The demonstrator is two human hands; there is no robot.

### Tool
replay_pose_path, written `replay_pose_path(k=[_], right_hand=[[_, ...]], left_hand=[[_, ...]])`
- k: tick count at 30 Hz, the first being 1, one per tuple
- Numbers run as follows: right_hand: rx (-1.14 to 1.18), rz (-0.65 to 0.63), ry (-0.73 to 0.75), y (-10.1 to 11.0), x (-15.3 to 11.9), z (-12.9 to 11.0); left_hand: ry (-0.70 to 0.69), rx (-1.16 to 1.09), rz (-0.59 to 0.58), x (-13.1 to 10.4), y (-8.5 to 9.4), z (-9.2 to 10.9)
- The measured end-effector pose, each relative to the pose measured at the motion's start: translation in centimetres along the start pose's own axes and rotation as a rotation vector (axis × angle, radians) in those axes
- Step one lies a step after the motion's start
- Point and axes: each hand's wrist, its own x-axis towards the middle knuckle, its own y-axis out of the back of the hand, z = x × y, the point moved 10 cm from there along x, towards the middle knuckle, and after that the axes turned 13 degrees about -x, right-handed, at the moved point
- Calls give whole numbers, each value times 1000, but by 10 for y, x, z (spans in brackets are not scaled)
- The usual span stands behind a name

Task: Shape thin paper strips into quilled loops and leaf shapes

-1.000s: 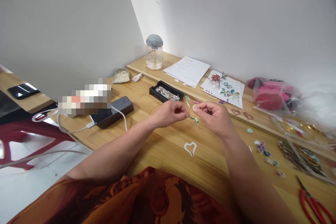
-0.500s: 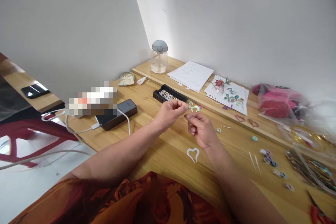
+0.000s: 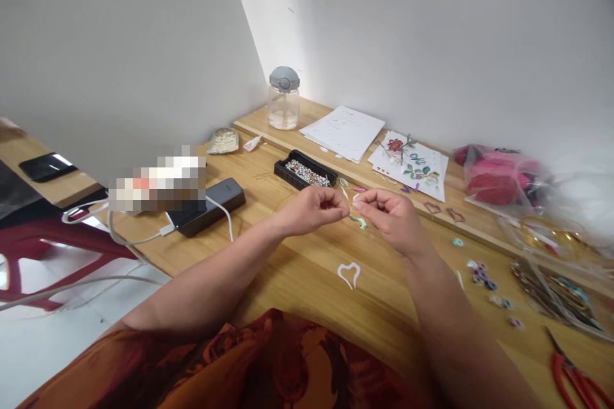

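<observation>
My left hand is closed in a pinch over the middle of the wooden table. Its fingertips nearly meet those of my right hand, also pinched. Whatever lies between the fingertips is too small and thin to make out. Just below them a pale green curved piece rests on the table, and small leaf-shaped pieces lie beyond. Nearer my body is a white heart-shaped outline. A black tray of small beads stands behind my left hand.
Red-handled pliers and several thread spools lie at right, near plastic bags. Paper sheets and a bottle occupy the raised ledge. A power bank with a white cable sits at left.
My right hand has risen and turned, its fingertips now level with my left hand's. The pale green piece shows below the hands rather than beyond them. The view has shifted slightly.
</observation>
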Motion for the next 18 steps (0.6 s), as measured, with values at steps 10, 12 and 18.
replay_pose_path(k=[10,12,18], right_hand=[[686,-144,-310,-52,0,39],[711,-143,-319,-62,-2,39],[720,-139,-306,-65,-1,40]], left_hand=[[14,-444,172,2,13,-14],[-18,-453,250,2,21,-15],[-30,-458,253,3,23,-14]])
